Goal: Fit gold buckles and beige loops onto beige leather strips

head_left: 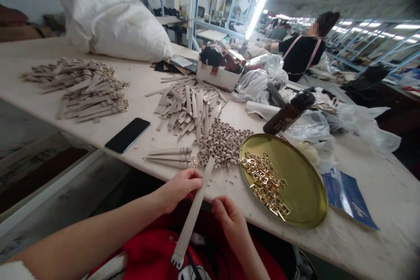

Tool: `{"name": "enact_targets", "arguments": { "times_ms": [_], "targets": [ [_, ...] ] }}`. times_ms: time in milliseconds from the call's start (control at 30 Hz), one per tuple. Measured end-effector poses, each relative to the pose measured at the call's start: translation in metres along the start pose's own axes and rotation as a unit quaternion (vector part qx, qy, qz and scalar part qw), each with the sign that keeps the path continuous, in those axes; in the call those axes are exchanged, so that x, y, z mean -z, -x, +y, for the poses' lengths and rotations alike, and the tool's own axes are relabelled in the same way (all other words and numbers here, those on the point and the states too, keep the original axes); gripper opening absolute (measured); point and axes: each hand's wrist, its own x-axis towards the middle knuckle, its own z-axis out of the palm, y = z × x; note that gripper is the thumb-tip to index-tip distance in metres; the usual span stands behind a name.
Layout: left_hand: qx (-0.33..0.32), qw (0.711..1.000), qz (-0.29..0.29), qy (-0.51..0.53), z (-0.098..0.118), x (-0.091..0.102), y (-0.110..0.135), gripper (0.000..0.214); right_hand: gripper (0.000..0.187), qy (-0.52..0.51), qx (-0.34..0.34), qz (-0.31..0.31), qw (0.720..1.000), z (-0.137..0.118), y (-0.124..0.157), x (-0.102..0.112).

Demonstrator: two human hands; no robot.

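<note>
A long beige strap (193, 214) slants from the table's front edge down over my lap. My left hand (180, 189) is closed, with thumb and fingertips pinched on the strap's upper part. My right hand (231, 216) is to the right of the strap, its fingers curled together; what they hold, if anything, is hidden. Just beyond the strap's upper end lies a heap of small beige loops (223, 142). Several finished-looking straps with gold buckles (172, 157) lie side by side left of that heap. Gold buckles (264, 179) are piled on a round gold tray (303, 183) at the right.
Loose strips (190, 105) are heaped behind the loops. Bundled buckled straps (95, 92) lie at left, near a black phone (127, 134). A white sack (111, 22), an open box (216, 76), a dark bottle (287, 113) and a blue booklet (351, 197) surround these. A person (305, 48) works beyond.
</note>
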Motion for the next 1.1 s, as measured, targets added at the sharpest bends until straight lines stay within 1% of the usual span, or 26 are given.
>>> {"name": "enact_targets", "arguments": {
  "times_ms": [33, 100, 200, 300, 400, 467, 567, 700, 767, 833, 900, 1000, 1100],
  "targets": [
    [0.011, 1.000, 0.001, -0.005, 0.001, 0.001, -0.003, 0.019, 0.028, 0.039, 0.014, 0.037, 0.998, 0.005, -0.009, 0.008],
    [0.035, 0.999, 0.004, -0.008, 0.001, 0.003, -0.010, 0.018, 0.025, 0.103, 0.033, 0.088, 0.990, 0.013, -0.025, 0.023],
    [0.063, 0.998, 0.003, -0.002, 0.000, 0.006, -0.018, 0.016, 0.023, 0.192, 0.043, 0.129, 0.972, 0.020, -0.044, 0.039],
    [0.077, 0.997, -0.005, 0.005, -0.001, 0.009, -0.024, 0.014, 0.022, 0.276, 0.049, 0.153, 0.948, 0.020, -0.056, 0.048],
    [0.094, 0.995, -0.013, 0.015, 0.000, 0.011, -0.028, 0.016, 0.022, 0.325, 0.061, 0.163, 0.930, 0.017, -0.065, 0.052],
    [0.107, 0.994, -0.017, 0.020, 0.001, 0.011, -0.030, 0.017, 0.022, 0.350, 0.069, 0.157, 0.921, 0.014, -0.072, 0.052],
    [0.122, 0.992, -0.021, 0.030, 0.002, 0.009, -0.030, 0.017, 0.022, 0.398, 0.087, 0.145, 0.902, 0.010, -0.087, 0.048],
    [0.122, 0.991, -0.025, 0.045, -0.001, 0.008, -0.029, 0.016, 0.016, 0.472, 0.103, 0.145, 0.864, 0.010, -0.106, 0.040],
    [0.122, 0.991, -0.028, 0.050, -0.002, 0.009, -0.027, 0.016, 0.013, 0.487, 0.102, 0.138, 0.856, 0.012, -0.110, 0.039],
    [0.124, 0.991, -0.028, 0.052, -0.002, 0.009, -0.025, 0.016, 0.013, 0.480, 0.099, 0.139, 0.861, 0.013, -0.110, 0.040],
    [0.125, 0.990, -0.027, 0.055, -0.001, 0.009, -0.023, 0.016, 0.017, 0.453, 0.099, 0.147, 0.874, 0.014, -0.105, 0.042],
    [0.124, 0.991, -0.033, 0.047, -0.002, 0.009, -0.020, 0.017, 0.024, 0.389, 0.098, 0.155, 0.903, 0.014, -0.095, 0.047],
    [0.110, 0.992, -0.047, 0.033, -0.006, 0.009, -0.019, 0.020, 0.024, 0.300, 0.081, 0.157, 0.937, 0.013, -0.083, 0.048]
  ]
}}
